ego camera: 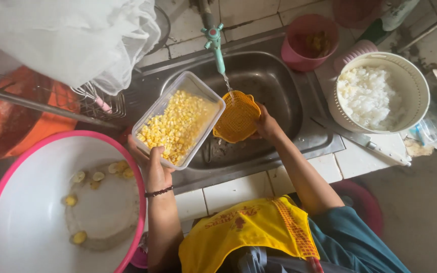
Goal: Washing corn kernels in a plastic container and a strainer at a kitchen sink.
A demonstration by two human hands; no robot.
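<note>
L hand: wrapped round near edge of corn tub, keep it level.
R hand: gripping yellow strainer under tap w/ water running, hold over sink.

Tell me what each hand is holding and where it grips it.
The left hand holds the clear container of corn kernels by its near short edge. The right hand holds the yellow strainer by its right rim, under the tap.
</note>
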